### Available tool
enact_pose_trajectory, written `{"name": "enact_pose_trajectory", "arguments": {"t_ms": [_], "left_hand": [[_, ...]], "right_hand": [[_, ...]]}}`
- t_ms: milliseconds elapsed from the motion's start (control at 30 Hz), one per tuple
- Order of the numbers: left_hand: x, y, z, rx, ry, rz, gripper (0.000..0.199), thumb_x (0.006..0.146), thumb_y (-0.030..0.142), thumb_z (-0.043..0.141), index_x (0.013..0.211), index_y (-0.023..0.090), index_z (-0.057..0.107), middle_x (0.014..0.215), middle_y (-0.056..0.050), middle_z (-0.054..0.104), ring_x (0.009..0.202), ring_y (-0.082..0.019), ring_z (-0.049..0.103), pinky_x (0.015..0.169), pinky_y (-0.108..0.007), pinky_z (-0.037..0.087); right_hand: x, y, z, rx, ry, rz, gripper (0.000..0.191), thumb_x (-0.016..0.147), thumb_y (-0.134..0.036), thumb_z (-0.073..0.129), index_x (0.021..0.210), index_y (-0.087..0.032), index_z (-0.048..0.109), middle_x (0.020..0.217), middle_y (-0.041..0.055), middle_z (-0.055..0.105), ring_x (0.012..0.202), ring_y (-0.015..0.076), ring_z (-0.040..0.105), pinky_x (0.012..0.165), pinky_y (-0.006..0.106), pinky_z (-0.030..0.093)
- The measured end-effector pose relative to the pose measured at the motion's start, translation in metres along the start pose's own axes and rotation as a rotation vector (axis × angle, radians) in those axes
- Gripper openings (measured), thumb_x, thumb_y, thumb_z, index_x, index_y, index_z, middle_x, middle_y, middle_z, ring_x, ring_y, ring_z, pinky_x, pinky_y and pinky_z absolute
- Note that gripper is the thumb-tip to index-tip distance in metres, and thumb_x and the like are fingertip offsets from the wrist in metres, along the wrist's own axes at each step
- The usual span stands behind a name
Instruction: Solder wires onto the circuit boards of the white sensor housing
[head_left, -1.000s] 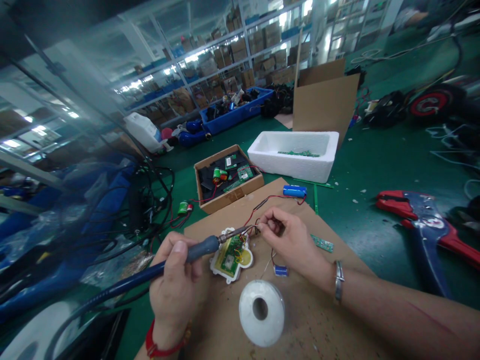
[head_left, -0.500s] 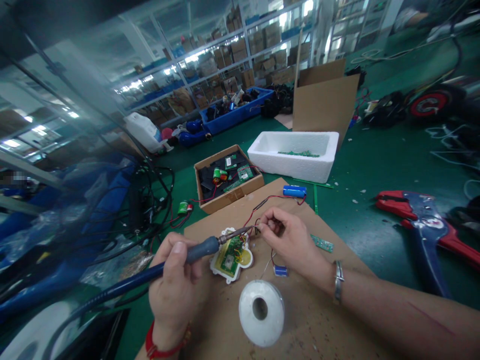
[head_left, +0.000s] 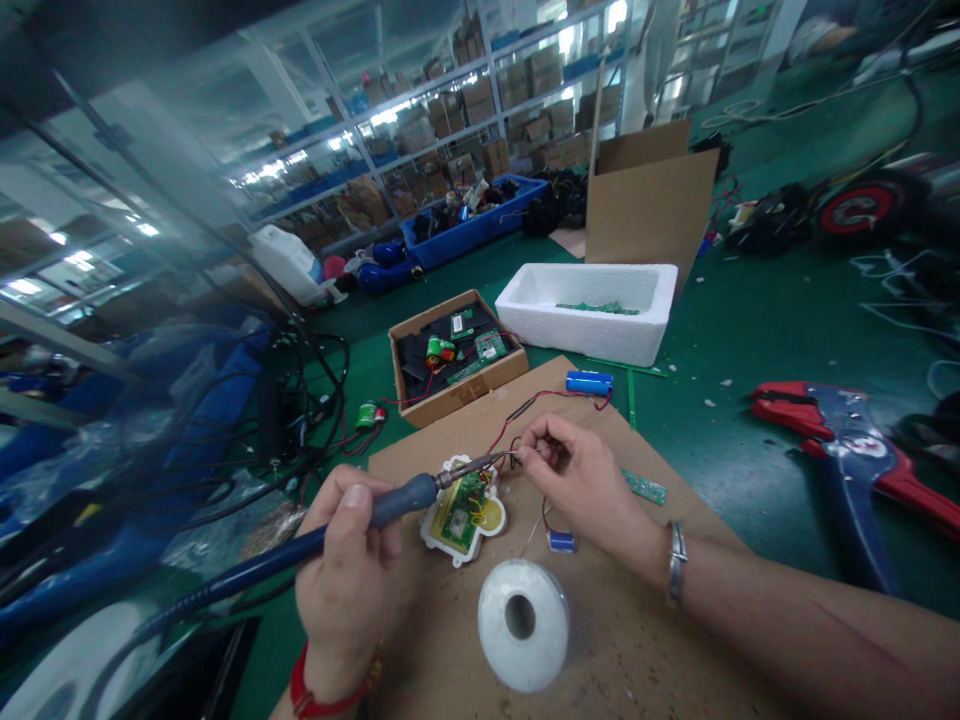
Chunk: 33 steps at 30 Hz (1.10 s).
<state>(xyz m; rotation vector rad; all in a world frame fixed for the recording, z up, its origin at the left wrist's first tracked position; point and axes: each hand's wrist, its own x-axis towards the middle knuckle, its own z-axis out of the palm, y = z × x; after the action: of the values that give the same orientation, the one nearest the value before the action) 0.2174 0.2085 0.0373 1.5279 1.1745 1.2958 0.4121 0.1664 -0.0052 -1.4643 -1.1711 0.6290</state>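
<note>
My left hand (head_left: pixel 349 570) is closed around the blue handle of a soldering iron (head_left: pixel 409 498), its tip pointing right. That tip meets a thin wire (head_left: pixel 513 453) pinched between the fingertips of my right hand (head_left: pixel 574 480); I cannot tell whether it is solder or a lead. Below the iron lies a white-edged housing with a green circuit board (head_left: pixel 463 510) and yellow wires. A blue cylindrical battery (head_left: pixel 589 382) with red and black leads lies beyond my right hand. A smaller blue cylinder (head_left: pixel 562 541) sits under my right wrist, near a white spool (head_left: pixel 523 625).
Cardboard (head_left: pixel 600 640) covers the green bench under my hands. Behind it stand a shallow carton (head_left: pixel 480 385) of boards and batteries and a white foam box (head_left: pixel 577 340). Red-and-blue pliers (head_left: pixel 855 450) lie at right, a small green board (head_left: pixel 643 487) nearer. Cables (head_left: pixel 330 370) tangle at left.
Almost nothing differs. My left hand has shifted very slightly, while the iron tip stays at the wire in my right fingertips.
</note>
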Motion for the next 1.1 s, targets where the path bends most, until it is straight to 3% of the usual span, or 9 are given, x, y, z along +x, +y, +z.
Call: {"name": "enact_pose_trajectory", "arguments": {"t_ms": [1100], "left_hand": [[-0.0013,0.0001,0.0027,0.027,0.005,0.016,0.031,0.089,0.039,0.046,0.070,0.016,0.052,0.042,0.004,0.040,0.039,-0.008,0.036,0.037,-0.018,0.029]], "right_hand": [[-0.0002,0.0009,0.0004,-0.015,-0.011,-0.005,0.010,0.076,-0.021,0.052,0.073,-0.013,0.057,0.062,-0.0011,0.049,0.056,0.0093,0.043,0.052,0.023,0.034]]}}
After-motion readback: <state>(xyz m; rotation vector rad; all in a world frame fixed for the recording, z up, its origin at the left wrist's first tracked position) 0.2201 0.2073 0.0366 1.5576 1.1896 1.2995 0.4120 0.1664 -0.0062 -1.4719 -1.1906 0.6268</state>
